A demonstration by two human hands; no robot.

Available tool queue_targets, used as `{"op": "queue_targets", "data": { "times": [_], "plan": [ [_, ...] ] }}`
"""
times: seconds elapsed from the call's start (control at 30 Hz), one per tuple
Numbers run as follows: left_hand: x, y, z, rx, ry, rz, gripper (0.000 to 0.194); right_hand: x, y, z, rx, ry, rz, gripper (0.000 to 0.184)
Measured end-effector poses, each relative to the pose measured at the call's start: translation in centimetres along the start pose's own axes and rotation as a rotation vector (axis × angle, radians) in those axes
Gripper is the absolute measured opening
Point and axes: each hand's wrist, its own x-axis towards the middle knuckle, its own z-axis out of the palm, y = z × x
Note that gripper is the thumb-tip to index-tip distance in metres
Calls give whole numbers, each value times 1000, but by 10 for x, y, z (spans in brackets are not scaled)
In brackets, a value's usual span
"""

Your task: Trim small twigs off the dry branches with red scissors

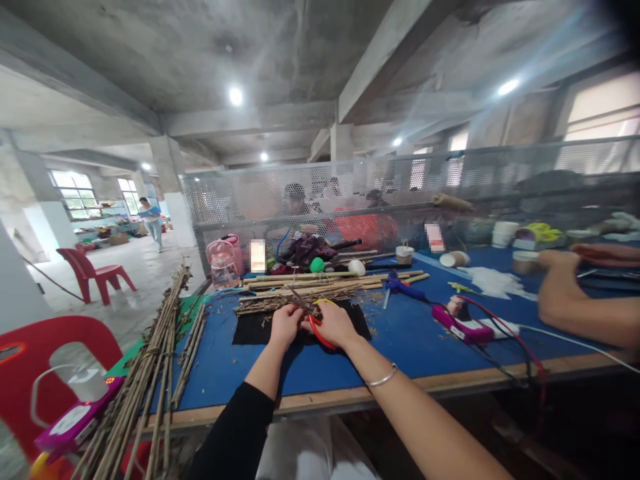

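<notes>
From here I read the pruning shears (320,331) as lying slantwise between the hands, their long axis running from the near right, under the right palm, to the far left, where the blades reach past the left fingertips. The right hand (336,325) is nearer the red and yellow handles; its grip is curled around them, though I cannot tell how far the blades stand apart. The left hand (285,325) is just beside the blades, its grip pinched closed on a dry twig (306,307) that I see only as a blurred, partly hidden scrap

Both hands are over the near part of a black cloth (245,333) on the blue worktop (215,377). Just beyond them a heap of dry twigs (260,304) lies crosswise, left to right, with pale bamboo sticks (390,279) roughly parallel behind it. That heap is the closest thing ahead of the blades, so I judge it leaves little free room on the far side

To my right, the blue glue gun (411,289) is nearer the right hand, its nozzle towards the cloth; the purple power strip (463,325) and its cables sit farther right, and a co-worker's forearm (580,310) reaches in beyond them. On my left, short stalks (190,353) and a long tied bundle of stalks (153,363) lie lengthwise, the bundle overhanging the near edge, well apart from the left hand
</notes>
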Motion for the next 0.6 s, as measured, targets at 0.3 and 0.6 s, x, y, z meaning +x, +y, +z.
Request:
{"op": "queue_targets", "data": {
  "times": [0.3,0.6],
  "plan": [
    [-4,6,3,-68,-34,-14,22,0,0,1,32,8,-13,45],
    [-4,7,3,-41,-17,2,23,-2,-3,-2,68,-43,64,44]
  ]
}}
